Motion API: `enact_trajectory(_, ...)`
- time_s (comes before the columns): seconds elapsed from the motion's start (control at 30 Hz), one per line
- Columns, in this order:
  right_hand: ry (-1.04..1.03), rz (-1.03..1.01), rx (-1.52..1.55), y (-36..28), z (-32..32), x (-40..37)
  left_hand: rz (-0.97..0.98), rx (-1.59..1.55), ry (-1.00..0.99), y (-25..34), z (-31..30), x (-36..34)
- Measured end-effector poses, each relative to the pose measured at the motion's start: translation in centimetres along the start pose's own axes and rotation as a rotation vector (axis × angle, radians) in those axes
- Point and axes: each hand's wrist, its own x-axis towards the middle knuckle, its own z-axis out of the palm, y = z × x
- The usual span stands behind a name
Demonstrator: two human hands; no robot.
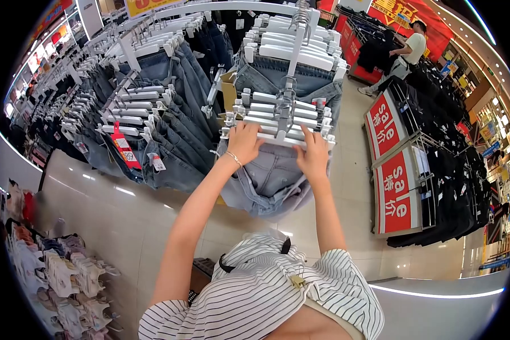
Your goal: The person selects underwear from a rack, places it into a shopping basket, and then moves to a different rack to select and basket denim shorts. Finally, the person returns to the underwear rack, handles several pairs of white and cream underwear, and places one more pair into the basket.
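Pale grey-blue jeans [269,173] hang by the waistband from a white trouser hanger [288,141] at the front of a metal rack arm [288,96]. My left hand [245,144], with a thin bracelet at the wrist, closes around the hanger's left part. On its right part my right hand [314,156] grips with bent fingers, close to the waistband. The undersides of both hands' fingers are hidden. Directly behind, several more white hangers [263,106] with jeans crowd the same arm.
To the left, another rack holds blue jeans [178,133] with a red price tag [123,148]. Red sale signs [395,190] front a bin of dark clothes [450,187] at right. A person [411,51] stands farther back. Small light garments [62,272] hang at lower left.
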Motion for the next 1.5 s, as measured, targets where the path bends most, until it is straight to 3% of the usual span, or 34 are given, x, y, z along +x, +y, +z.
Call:
enact_trajectory(0.23,0.066,-0.007,-0.030,1.5,2.2,1.4,0.070,0.156,0.107,-0.9,1.4,1.8)
enact_trajectory(0.37,-0.064,0.000,-0.062,1.0,1.0,0.6,0.190,0.227,0.248,-1.8,2.2,0.0)
enact_trajectory(0.5,0.183,0.105,-0.320,-2.2,2.3,-2.7,0.198,0.328,0.249,-2.0,3.4,-3.8)
enact_trajectory(0.6,-0.013,-0.117,-0.330,-1.4,4.2,-8.9,0.205,0.349,0.079,-2.4,4.7,-7.7)
enact_trajectory(0.67,-0.317,-0.149,-0.292,0.5,5.7,-13.8,0.220,0.372,-0.052,-4.1,6.4,-10.8)
enact_trajectory(0.73,-0.429,-0.212,-0.315,3.1,7.2,-18.8,0.242,0.429,-0.141,-6.0,8.5,-14.4)
enact_trajectory(0.77,-0.486,-0.246,-0.327,3.7,7.5,-20.1,0.148,0.432,-0.221,-6.4,9.5,-15.8)
enact_trajectory(0.97,-0.599,-0.166,-0.492,1.1,7.0,-20.9,0.067,0.428,-0.286,-3.8,8.6,-21.0)
enact_trajectory(1.07,-0.711,-0.124,-0.467,-0.5,8.9,-22.0,-0.234,0.150,-0.411,-4.6,12.6,-28.2)
enact_trajectory(1.13,-0.933,-0.082,-0.517,-2.4,10.1,-22.6,-0.610,0.013,-0.461,-4.9,13.8,-34.4)
enact_trajectory(1.17,-1.044,-0.081,-0.547,-3.2,10.7,-22.9,-0.794,-0.038,-0.323,-4.5,14.0,-38.3)
enact_trajectory(1.27,-0.958,-0.114,-0.638,-3.1,14.6,-25.6,-1.525,-0.286,-0.027,-2.3,14.6,-51.4)
enact_trajectory(1.33,-1.177,0.032,-0.763,-6.1,15.3,-23.4,-1.896,-0.279,0.139,-0.3,13.0,-59.4)
enact_trajectory(1.4,-1.214,-0.161,-0.925,-7.9,17.2,-23.4,-2.088,-0.237,0.355,4.1,9.4,-64.9)
enact_trajectory(1.47,-1.635,-0.521,-0.574,-13.0,16.1,-18.9,-2.245,-0.160,0.480,8.0,7.7,-70.0)
enact_trajectory(1.5,-1.615,-0.643,-0.492,-15.8,16.1,-19.0,-2.351,-0.232,0.664,9.7,6.8,-71.5)
